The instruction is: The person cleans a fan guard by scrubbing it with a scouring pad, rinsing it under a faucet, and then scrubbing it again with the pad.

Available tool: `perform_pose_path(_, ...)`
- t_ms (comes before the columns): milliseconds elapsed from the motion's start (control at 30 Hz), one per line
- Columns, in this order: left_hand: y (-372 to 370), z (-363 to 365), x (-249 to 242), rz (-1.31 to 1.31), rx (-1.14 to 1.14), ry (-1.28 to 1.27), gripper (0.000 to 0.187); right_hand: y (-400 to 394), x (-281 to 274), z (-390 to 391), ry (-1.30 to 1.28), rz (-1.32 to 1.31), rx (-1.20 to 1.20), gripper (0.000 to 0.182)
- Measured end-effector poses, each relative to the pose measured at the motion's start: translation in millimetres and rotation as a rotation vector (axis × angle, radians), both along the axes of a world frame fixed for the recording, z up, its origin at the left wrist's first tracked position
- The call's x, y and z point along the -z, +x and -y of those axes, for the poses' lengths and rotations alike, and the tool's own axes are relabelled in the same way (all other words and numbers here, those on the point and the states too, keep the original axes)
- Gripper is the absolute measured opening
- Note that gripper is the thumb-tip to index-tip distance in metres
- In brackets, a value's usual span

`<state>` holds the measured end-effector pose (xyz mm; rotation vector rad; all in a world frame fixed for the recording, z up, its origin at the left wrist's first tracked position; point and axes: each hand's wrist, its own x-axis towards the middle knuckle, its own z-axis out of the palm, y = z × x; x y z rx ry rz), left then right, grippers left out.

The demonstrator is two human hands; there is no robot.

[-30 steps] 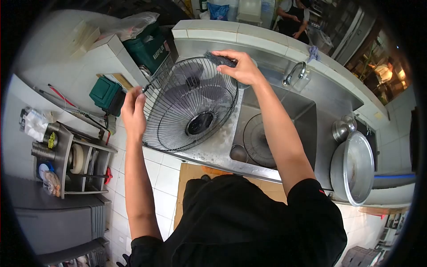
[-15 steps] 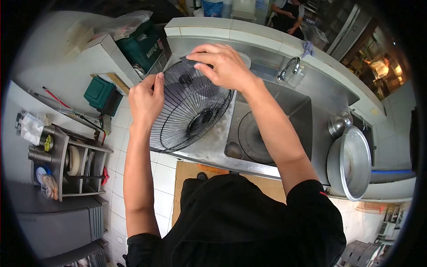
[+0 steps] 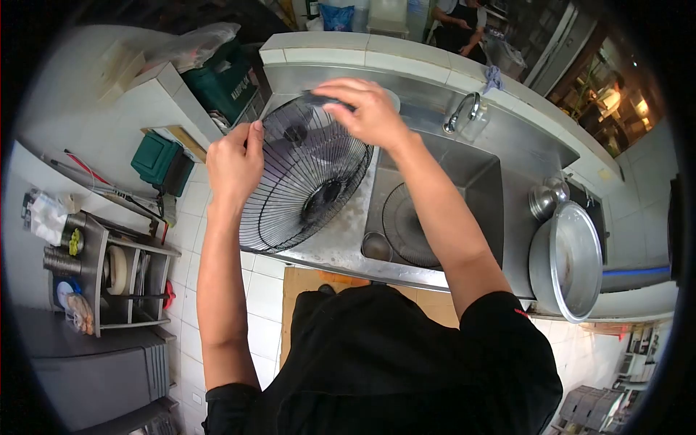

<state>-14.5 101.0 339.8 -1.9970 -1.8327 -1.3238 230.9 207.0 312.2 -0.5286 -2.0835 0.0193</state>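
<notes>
A round black wire fan guard is held tilted over the steel counter left of the sink. My left hand is closed on its left rim, thumb up. At the guard's top edge is my right hand, with its fingers bent over a dark, blurred thing that I cannot make out. A second round wire guard lies in the sink basin, partly behind my right forearm. Beside it in the basin stands a small round bowl.
A curved faucet rises behind the sink. To the right is a large metal basin near small metal bowls. Shelves and a green bin stand at left. Behind the tiled ledge is another person.
My right hand has shifted slightly along the guard's top edge, and the dark thing beneath it is blurred. My left hand keeps its hold. The whole view has shifted slightly.
</notes>
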Motion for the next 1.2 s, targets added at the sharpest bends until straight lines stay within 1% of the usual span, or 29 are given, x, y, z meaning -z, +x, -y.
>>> perform_pose_path(67, -1, 6, -2, 0.047, -0.012, -0.066, 0.036, 14, 20, -19, -0.364, -0.153, -0.009, 0.026)
perform_pose_path(100, -2, 6, -3, 0.048, -0.015, -0.062, 0.036, 11, 19, -16, -0.279, -0.140, 0.028, 0.026)
perform_pose_path(133, -2, 6, -4, 0.055, 0.002, -0.087, 0.040, 3, 12, -8, -0.277, -0.139, 0.028, 0.026)
perform_pose_path(167, -1, 5, -4, 0.062, 0.020, -0.111, 0.044, -8, 4, -2, -0.127, -0.095, 0.016, 0.026)
perform_pose_path(200, 0, 5, -7, 0.062, 0.020, -0.112, 0.044, -20, -6, 10, 0.019, -0.052, 0.004, 0.026)
perform_pose_path(233, 1, 6, -11, 0.078, 0.057, -0.121, 0.050, -32, -17, 25, 0.063, 0.008, -0.010, 0.026)
perform_pose_path(267, 2, 8, -12, 0.094, 0.093, -0.135, 0.056, -43, -21, 36, 0.077, 0.030, -0.015, 0.025)
perform_pose_path(300, 1, 9, -10, 0.092, 0.095, -0.141, 0.056, -46, -23, 39, 0.068, 0.057, -0.006, 0.026)
perform_pose_path(333, 0, 8, -9, 0.136, 0.087, -0.162, 0.062, -46, -25, 40, 0.066, 0.086, 0.002, 0.026)
perform_pose_path(367, -2, 7, -9, 0.180, 0.077, -0.179, 0.067, -41, -25, 35, 0.070, 0.087, 0.002, 0.026)
perform_pose_path(400, -4, 7, -6, 0.181, 0.075, -0.177, 0.067, -31, -21, 25, 0.045, 0.068, 0.007, 0.027)
perform_pose_path(467, -7, 7, -1, 0.173, 0.090, -0.087, 0.073, -9, -8, -5, 0.001, 0.026, 0.005, 0.028)
perform_pose_path(567, -8, 6, -1, 0.145, 0.111, -0.115, 0.077, -14, -13, 0, -0.051, 0.036, 0.036, 0.026)
perform_pose_path(633, -4, 1, -1, 0.157, 0.105, -0.104, 0.078, -41, -31, 31, 0.125, 0.093, -0.028, 0.025)
perform_pose_path(700, -1, 2, -1, 0.166, 0.097, -0.102, 0.080, -51, -35, 43, 0.097, 0.111, -0.069, 0.026)
perform_pose_path(767, -2, 5, -3, 0.286, 0.086, -0.096, 0.080, -44, -31, 33, 0.087, 0.096, -0.077, 0.026)
perform_pose_path(800, -4, 6, -3, 0.287, 0.087, -0.091, 0.080, -33, -22, 19, 0.054, 0.038, -0.050, 0.026)
perform_pose_path(867, -12, 9, 0, 0.172, 0.027, -0.123, 0.077, -2, 0, -11, -0.057, -0.034, 0.027, 0.026)
perform_pose_path(900, -15, 12, -1, 0.173, 0.022, -0.118, 0.077, 12, 14, -21, -0.388, -0.109, 0.014, 0.028)
perform_pose_path(933, -17, 13, -2, 0.181, 0.017, -0.142, 0.076, 10, 19, -23, -0.385, -0.108, 0.009, 0.028)
perform_pose_path(1000, -17, 15, -2, 0.189, 0.018, -0.166, 0.075, 11, 25, -23, -0.238, -0.113, 0.084, 0.030)
perform_pose_path(1033, -16, 12, 0, 0.193, 0.013, -0.163, 0.076, -1, 11, -11, -0.196, -0.176, 0.016, 0.028)
perform_pose_path(1067, -15, 12, 2, 0.194, 0.007, -0.171, 0.076, -14, 0, 3, -0.200, -0.178, 0.019, 0.028)
perform_pose_path(1133, -5, 13, -4, 0.200, 0.033, -0.155, 0.076, -34, -25, 30, 0.106, 0.018, -0.007, 0.025)
perform_pose_path(1200, -1, 14, -1, 0.213, 0.062, -0.143, 0.077, -34, -25, 32, 0.086, 0.012, -0.036, 0.026)
